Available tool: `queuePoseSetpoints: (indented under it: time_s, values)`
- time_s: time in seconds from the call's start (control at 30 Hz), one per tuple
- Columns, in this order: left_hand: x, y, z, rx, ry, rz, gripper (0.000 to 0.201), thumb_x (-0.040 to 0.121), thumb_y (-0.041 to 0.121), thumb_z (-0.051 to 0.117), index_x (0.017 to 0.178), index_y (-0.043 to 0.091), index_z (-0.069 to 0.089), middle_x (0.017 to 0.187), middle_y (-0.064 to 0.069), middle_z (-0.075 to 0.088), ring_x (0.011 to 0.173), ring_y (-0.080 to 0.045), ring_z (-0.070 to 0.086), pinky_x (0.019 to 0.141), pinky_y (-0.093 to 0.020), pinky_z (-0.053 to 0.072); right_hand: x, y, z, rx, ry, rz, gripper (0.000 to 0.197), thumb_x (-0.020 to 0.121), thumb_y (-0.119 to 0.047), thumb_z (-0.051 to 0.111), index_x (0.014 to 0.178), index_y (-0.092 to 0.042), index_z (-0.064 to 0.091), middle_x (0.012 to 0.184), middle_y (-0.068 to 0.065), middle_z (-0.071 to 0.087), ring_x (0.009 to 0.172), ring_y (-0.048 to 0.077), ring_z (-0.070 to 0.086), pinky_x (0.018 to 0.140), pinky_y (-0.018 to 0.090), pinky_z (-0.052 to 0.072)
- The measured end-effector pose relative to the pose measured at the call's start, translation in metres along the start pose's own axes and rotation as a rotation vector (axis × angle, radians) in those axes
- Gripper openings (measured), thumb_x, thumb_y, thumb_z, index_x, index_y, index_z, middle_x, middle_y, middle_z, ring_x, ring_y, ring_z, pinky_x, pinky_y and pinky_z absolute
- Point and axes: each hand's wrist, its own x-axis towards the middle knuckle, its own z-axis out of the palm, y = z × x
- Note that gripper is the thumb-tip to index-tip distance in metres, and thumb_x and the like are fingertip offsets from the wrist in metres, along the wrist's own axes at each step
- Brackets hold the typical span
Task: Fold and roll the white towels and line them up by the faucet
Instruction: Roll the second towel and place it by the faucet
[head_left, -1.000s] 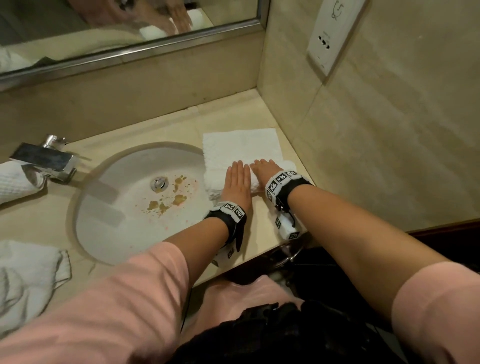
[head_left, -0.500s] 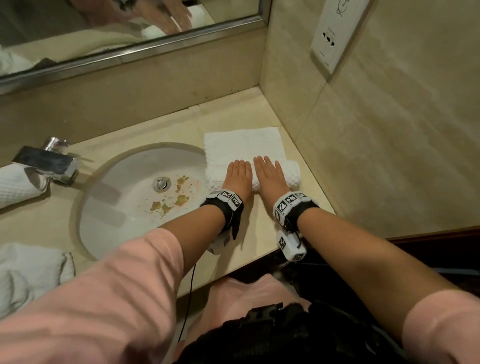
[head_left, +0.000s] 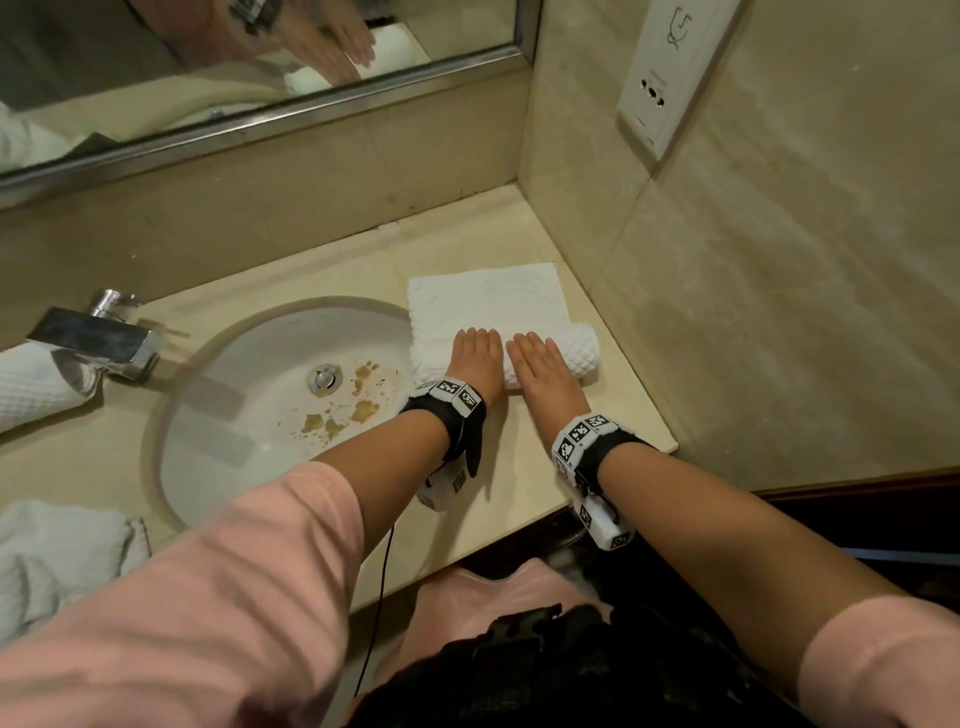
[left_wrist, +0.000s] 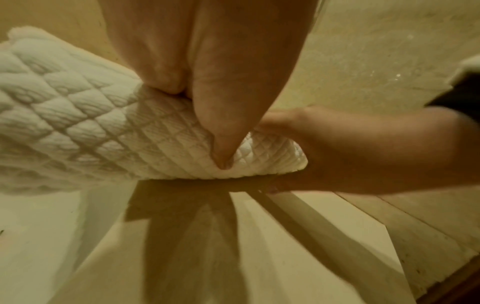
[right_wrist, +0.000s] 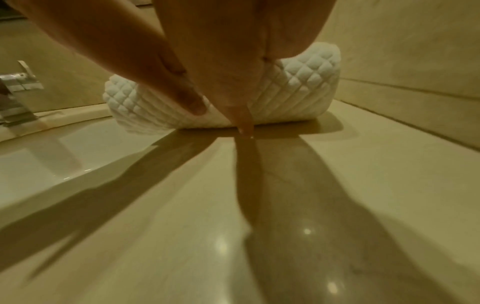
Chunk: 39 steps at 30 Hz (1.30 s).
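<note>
Over the last second the roll in the white quilted towel (head_left: 501, 317) has grown, advancing toward the mirror on the beige stone tabletop (head_left: 311, 270); left hand (head_left: 475, 356) and right hand (head_left: 540, 364) press it with flat, straight fingers, half still unrolled

Beige stone walls (head_left: 779, 312), mirror (head_left: 208, 78), white socket plate (head_left: 670, 73).
</note>
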Motion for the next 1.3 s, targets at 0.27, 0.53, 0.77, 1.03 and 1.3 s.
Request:
queuePoseSetpoints:
  time_s: [0.27, 0.53, 0.77, 1.03, 1.3]
  values:
    - [-0.017, 0.014, 0.017, 0.164, 0.091, -0.009, 0.066, 0.099, 0.019, 0.027, 0.146, -0.008, -0.011, 0.154, -0.029, -0.007, 0.144, -0.043, -0.005, 0.116, -0.048, -0.005, 0.044, 0.014, -0.038, -0.057, -0.258, -0.066, 0.059, 0.088, -0.011, 0.057, 0.142, -0.004, 0.033, 0.145, 0.012, 0.039, 0.134, 0.027, 0.037, 0.116, 0.034, 0.019]
    - [-0.003, 0.010, 0.002, 0.231, 0.081, -0.027, 0.066, 0.097, 0.022, 0.036, 0.146, -0.006, 0.002, 0.150, -0.027, 0.016, 0.141, -0.043, 0.016, 0.119, -0.048, 0.009, 0.092, 0.024, -0.072, -0.138, -0.557, -0.073, 0.054, 0.079, -0.015, 0.072, 0.128, -0.015, 0.050, 0.117, 0.008, 0.062, 0.107, 0.025, 0.060, 0.083, 0.028, 0.046]
    - [0.014, -0.005, -0.008, 0.161, 0.086, 0.062, 0.044, 0.091, 0.005, 0.027, 0.135, 0.000, 0.032, 0.127, -0.014, 0.045, 0.117, -0.030, 0.044, 0.104, -0.035, 0.030, 0.097, 0.026, -0.062, -0.040, -0.491, -0.061, 0.048, 0.081, -0.018, 0.067, 0.127, -0.016, 0.053, 0.122, 0.006, 0.062, 0.111, 0.024, 0.058, 0.097, 0.032, 0.045]
    - [0.045, -0.025, -0.021, -0.056, -0.004, 0.072, 0.039, 0.095, 0.019, 0.041, 0.129, 0.000, 0.038, 0.128, -0.014, 0.047, 0.116, -0.030, 0.047, 0.095, -0.033, 0.033, 0.037, 0.020, -0.014, 0.021, -0.054, 0.040, 0.092, 0.075, 0.013, 0.056, 0.152, -0.005, 0.010, 0.160, 0.011, 0.008, 0.148, 0.025, 0.001, 0.118, 0.033, -0.009]
    - [0.047, -0.030, -0.016, -0.103, 0.112, 0.114, 0.057, 0.059, 0.031, 0.080, 0.103, 0.000, 0.063, 0.090, -0.010, 0.064, 0.077, -0.025, 0.062, 0.070, -0.026, 0.047, 0.065, 0.031, -0.031, -0.033, -0.166, -0.052, 0.072, 0.090, 0.002, 0.048, 0.152, -0.007, 0.014, 0.159, 0.009, 0.017, 0.147, 0.025, 0.011, 0.120, 0.033, -0.002]
